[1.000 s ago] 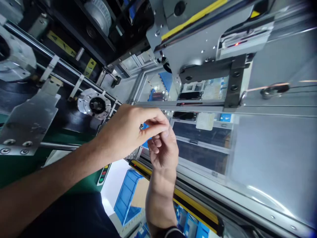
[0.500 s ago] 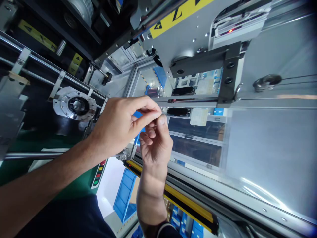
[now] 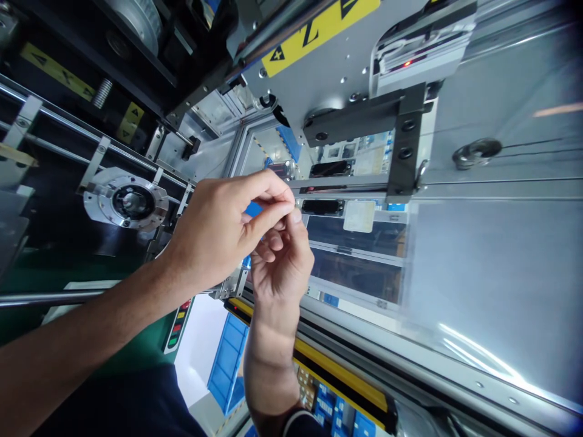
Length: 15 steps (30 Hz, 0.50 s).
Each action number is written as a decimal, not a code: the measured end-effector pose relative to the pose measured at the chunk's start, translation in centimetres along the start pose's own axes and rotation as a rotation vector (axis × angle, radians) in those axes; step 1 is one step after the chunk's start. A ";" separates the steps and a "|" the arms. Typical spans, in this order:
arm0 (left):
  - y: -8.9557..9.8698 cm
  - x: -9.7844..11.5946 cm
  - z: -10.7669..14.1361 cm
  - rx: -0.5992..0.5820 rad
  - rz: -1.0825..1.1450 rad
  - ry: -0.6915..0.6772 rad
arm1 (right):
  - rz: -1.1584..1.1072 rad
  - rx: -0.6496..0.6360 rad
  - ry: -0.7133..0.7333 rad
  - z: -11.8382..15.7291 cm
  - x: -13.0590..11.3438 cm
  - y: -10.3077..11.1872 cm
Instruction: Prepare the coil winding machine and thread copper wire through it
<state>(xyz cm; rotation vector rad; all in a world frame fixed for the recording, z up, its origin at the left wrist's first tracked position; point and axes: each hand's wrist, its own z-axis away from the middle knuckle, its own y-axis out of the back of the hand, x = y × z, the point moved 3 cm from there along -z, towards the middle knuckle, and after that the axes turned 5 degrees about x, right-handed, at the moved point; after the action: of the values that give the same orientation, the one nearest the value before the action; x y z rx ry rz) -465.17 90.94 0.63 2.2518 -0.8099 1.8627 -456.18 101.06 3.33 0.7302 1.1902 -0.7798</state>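
My left hand (image 3: 223, 227) reaches in from the lower left, its thumb and forefinger pressed together in a pinch. Just below and touching those fingertips is my right hand (image 3: 283, 258), palm side in view, with its thumb and fingertips drawn together and the other fingers curled. Whatever lies between the fingertips is too small to make out. Both hands are held up inside a machine, in front of a metal plate with a yellow Z-axis label (image 3: 319, 36). A dark bracket (image 3: 364, 118) sits above and to the right of them.
At left, a round metal fixture (image 3: 132, 200) sits by steel rods. A clear panel (image 3: 483, 273) covers the right side. Below run a yellow-black bar (image 3: 341, 379), a button strip (image 3: 177, 326) and a blue bin (image 3: 228, 358). A coil of wire (image 3: 476, 153) hangs at right.
The view has shifted slightly, so the machine parts appear a little further left. Both hands keep their pinch, fingertips together, with barely any movement relative to each other.
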 end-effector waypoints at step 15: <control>-1.4 -1.9 -2.0 0.102 0.183 0.117 | -0.036 0.189 0.103 -0.8 -0.8 1.1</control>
<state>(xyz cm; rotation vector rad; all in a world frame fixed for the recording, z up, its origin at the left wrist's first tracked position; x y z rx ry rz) -466.48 93.62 -0.31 2.1656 -0.9510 2.1397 -455.81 102.39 4.08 0.9163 1.2359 -0.9023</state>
